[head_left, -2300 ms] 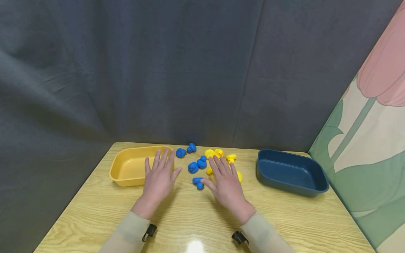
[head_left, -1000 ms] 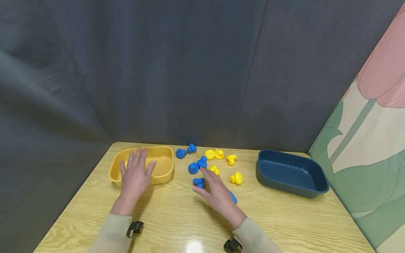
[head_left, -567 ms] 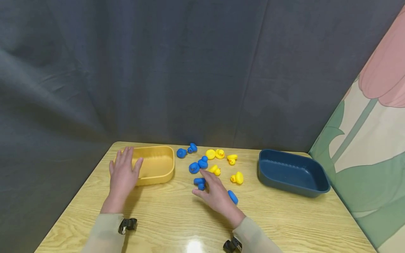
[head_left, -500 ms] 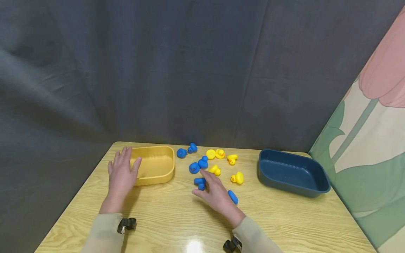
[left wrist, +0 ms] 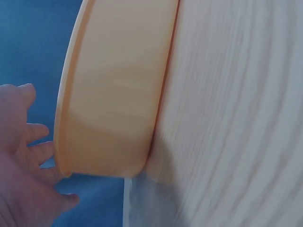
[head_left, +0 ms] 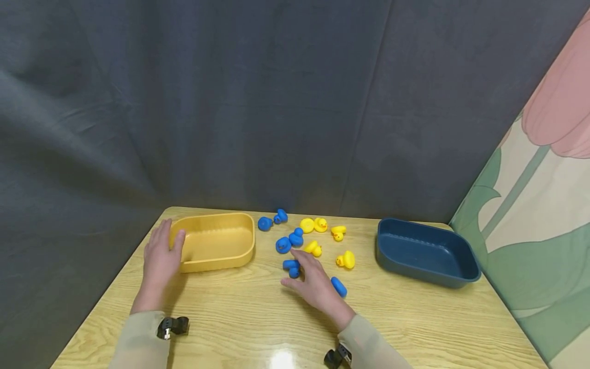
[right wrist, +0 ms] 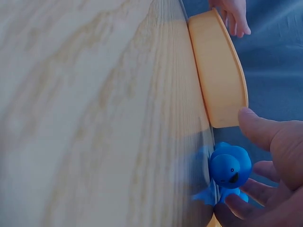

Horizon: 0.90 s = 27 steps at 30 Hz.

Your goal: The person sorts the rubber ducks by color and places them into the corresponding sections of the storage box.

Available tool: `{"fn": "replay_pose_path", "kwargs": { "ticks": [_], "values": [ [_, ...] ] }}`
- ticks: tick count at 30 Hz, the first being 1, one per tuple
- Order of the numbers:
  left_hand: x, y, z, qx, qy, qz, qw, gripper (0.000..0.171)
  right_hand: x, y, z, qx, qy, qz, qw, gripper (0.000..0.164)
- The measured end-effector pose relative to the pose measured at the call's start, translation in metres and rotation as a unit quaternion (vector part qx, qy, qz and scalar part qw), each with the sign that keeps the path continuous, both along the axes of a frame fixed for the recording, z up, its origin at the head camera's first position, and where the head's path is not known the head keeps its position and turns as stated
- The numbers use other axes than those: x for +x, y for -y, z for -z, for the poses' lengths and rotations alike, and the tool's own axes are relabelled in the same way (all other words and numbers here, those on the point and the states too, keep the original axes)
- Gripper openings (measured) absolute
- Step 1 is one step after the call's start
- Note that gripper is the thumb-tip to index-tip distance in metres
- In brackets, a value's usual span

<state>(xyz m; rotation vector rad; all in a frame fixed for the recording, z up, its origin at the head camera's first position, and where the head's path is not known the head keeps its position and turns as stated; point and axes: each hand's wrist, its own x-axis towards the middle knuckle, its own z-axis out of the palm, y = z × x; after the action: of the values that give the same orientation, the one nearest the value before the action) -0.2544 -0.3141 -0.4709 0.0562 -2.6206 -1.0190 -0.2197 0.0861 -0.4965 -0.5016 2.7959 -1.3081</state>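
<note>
In the head view my left hand is at the left end of a yellow plastic bin, thumb and fingers spread at its rim. The left wrist view shows these fingers beside the rim; whether they touch it I cannot tell. My right hand hovers low over the table, thumb and fingers apart around a blue rubber duck lying tipped over. In the right wrist view the blue duck sits between thumb and fingers, with no grip visible. Another blue duck lies right of this hand, partly hidden.
Several blue ducks and several yellow ducks lie scattered mid-table, between the yellow bin and a dark blue bin at the right. A dark curtain hangs behind the wooden table, and a flower-print cloth at right.
My left hand has moved left from beside the ducks, across the yellow bin to its left end. My right hand has come down and nearer, its fingers now around the tipped blue duck.
</note>
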Motion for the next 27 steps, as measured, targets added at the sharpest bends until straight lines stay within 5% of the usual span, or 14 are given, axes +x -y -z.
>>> {"fn": "replay_pose_path", "kwargs": {
  "ticks": [14, 19, 27],
  "values": [
    [0.001, 0.025, 0.008, 0.111, 0.104, -0.004, 0.9884, 0.082, -0.001, -0.001, 0.002, 0.008, 0.008, -0.006, 1.000, 0.069],
    [0.002, 0.029, 0.014, 0.160, 0.120, 0.006, 0.9797, 0.081, -0.001, 0.000, 0.001, 0.013, 0.008, -0.007, 1.000, 0.064],
    [0.002, 0.035, 0.024, 0.180, 0.124, 0.032, 0.9753, 0.082, -0.002, 0.002, 0.002, 0.030, -0.014, -0.005, 0.999, 0.059]
  ]
}}
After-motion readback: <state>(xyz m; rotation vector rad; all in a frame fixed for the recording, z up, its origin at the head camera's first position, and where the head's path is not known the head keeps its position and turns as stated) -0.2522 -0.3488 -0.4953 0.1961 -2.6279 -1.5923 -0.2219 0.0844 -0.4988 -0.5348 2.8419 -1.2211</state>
